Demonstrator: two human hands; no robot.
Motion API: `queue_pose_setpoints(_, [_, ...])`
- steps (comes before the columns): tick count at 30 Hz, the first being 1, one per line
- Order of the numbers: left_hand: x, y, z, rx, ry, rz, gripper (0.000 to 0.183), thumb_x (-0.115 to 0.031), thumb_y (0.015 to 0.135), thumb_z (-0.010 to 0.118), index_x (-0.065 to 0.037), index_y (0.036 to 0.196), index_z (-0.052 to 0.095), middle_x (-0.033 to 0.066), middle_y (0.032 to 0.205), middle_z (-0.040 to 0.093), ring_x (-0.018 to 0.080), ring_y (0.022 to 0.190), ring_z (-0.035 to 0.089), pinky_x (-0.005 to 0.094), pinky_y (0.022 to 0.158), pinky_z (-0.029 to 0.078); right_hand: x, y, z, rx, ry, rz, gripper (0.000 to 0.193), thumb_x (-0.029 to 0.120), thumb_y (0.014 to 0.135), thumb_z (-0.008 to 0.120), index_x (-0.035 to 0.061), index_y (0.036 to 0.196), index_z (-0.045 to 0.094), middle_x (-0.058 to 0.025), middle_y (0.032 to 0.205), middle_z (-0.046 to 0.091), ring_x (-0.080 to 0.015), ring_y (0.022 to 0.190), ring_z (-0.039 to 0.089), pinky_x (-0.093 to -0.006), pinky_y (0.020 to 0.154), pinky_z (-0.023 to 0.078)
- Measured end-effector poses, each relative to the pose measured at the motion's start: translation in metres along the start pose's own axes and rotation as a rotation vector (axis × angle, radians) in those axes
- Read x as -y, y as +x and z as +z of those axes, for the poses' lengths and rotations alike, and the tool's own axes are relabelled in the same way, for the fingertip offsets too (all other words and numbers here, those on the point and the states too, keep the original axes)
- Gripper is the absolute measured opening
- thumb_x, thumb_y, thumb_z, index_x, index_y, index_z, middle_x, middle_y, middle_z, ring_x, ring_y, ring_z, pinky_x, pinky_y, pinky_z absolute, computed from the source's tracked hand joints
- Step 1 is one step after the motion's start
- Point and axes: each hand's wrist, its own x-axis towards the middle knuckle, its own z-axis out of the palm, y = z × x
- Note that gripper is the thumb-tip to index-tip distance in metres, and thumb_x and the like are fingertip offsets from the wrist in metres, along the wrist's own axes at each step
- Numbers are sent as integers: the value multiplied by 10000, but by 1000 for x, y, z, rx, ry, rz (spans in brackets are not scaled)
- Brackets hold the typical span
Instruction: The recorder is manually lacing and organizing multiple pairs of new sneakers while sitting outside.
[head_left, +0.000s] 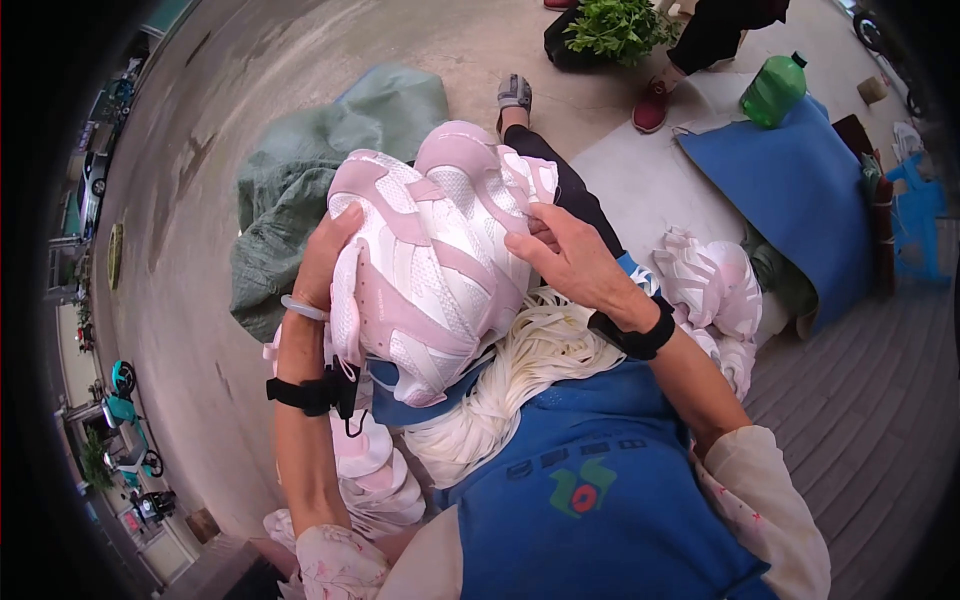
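Observation:
Pink-and-white sneaker uppers [430,260], several nested together without soles, are held up over my lap. My left hand [328,255] grips the stack's left side, its thumb on the outer face and its other fingers hidden behind. On the right edge, my right hand [575,260] has thumb and fingers closed around the edge of an upper; its fingertips are partly hidden. Below the stack, a loose heap of cream-white shoelaces [550,345] lies across my blue apron [590,430]. Beside my left wrist hangs a thin black hook [353,425].
More pink-and-white uppers [715,285] are piled to my right, others [375,475] by my left forearm. A crumpled green sheet [290,170] lies ahead. Right of it are a blue sheet [780,190], a green bottle [774,90] and a blue stool [915,220]. Another person's red shoe [650,112] stands beyond.

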Motion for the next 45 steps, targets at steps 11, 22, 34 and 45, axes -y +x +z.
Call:
queue_pose_setpoints(11, [42,-124,24,-430,555,453,247,-255,911,585,-14,865,556,39,815,548,116,750,484,259,687,409,-10,35,26,-249,-95,84,517,381,742,729,-74,962,615,-167,890,654,-208,811,615,-328,729,490])
queue_pose_setpoints(22, [71,-137,52,-434,1040,856,579,-167,641,817,-27,1138,555,179,1058,587,362,992,533,416,875,437,4,58,39,-88,-126,186,620,455,721,687,-107,981,646,-256,933,678,-329,860,676,-380,765,511])
queue_pose_setpoints(34, [47,-155,0,2,423,236,402,-85,621,776,-36,1009,682,173,1019,649,360,1023,580,383,927,448,30,55,34,-61,-429,163,646,486,701,709,-121,917,660,-287,920,671,-375,861,674,-411,791,519])
queue_pose_setpoints(45, [74,-142,90,-11,1440,582,336,-211,698,725,46,904,660,279,888,604,438,939,564,477,849,445,-56,100,22,-125,-382,47,433,438,829,598,60,1034,657,-221,979,661,-408,943,616,-421,773,507])
